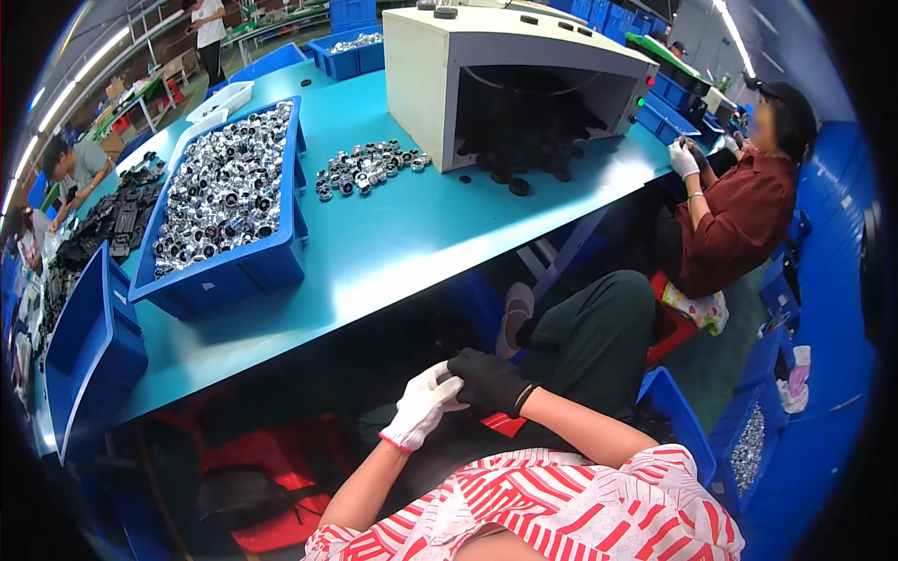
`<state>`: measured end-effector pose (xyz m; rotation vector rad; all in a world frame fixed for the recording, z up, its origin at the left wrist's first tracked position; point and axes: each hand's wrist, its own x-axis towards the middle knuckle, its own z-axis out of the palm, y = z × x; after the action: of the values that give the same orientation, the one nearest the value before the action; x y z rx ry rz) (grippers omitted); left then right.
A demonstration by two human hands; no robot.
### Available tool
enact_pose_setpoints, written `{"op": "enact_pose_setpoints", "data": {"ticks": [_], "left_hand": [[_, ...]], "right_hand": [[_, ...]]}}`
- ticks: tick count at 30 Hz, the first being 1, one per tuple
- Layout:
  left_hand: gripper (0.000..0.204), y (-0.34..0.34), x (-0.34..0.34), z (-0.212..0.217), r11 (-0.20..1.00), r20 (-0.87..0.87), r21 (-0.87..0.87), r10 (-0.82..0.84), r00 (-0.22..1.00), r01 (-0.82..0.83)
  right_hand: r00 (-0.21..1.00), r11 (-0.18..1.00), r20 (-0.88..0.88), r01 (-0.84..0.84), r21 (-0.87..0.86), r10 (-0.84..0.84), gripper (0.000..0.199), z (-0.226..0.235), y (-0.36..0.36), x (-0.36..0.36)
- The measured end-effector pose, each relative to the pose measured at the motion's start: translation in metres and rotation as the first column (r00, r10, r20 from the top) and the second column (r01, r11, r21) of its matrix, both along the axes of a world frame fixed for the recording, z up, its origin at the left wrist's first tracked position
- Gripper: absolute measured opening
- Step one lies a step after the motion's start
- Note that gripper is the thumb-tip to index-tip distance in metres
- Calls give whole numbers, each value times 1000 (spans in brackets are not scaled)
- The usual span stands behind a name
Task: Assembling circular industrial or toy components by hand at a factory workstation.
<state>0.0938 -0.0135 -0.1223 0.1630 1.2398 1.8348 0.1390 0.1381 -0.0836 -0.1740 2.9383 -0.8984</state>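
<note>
My left hand [423,408], in a white knit glove with a red cuff, meets my right hand [490,381], in a black glove, over my lap. The fingers of both are closed and pressed together. Whatever they hold between them is small and dark or hidden, so its kind cannot be made out. On the teal table [346,266] beyond lies a loose group of small shiny metal ring-like parts [365,170]. A blue bin [229,285] to the left is heaped with similar silver parts.
An open-fronted cream metal box [421,89] with dark round parts [519,185] spilling out stands at the back. Black plastic parts [112,217] and another blue bin [98,351] are far left. A co-worker [744,201] sits at the right. A red stool [271,458] stands below.
</note>
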Motion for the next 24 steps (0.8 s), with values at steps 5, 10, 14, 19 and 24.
{"op": "enact_pose_setpoints", "data": {"ticks": [5, 10, 14, 19, 24], "left_hand": [[42, 4, 8, -7, 997, -24, -54, 54, 998, -55], [37, 14, 4, -7, 920, -203, -297, 199, 959, -254], [31, 21, -20, 1, 891, -189, -414, 115, 975, -185], [29, 28, -50, -9, 829, -195, -559, -123, 973, -7], [34, 45, -54, -9, 825, -341, -559, -146, 929, -75]], "right_hand": [[996, 996, -4, -89, 32, 89, 29, -18, 10, -3], [997, 994, -10, -82, -76, 82, 24, -41, 19, -21], [993, 881, 115, 50, -470, 5, 23, -39, 30, -39], [982, 962, 180, 103, -252, -58, 26, -50, 52, -55], [986, 969, 41, 165, -184, -160, 31, -65, 52, -44]]}}
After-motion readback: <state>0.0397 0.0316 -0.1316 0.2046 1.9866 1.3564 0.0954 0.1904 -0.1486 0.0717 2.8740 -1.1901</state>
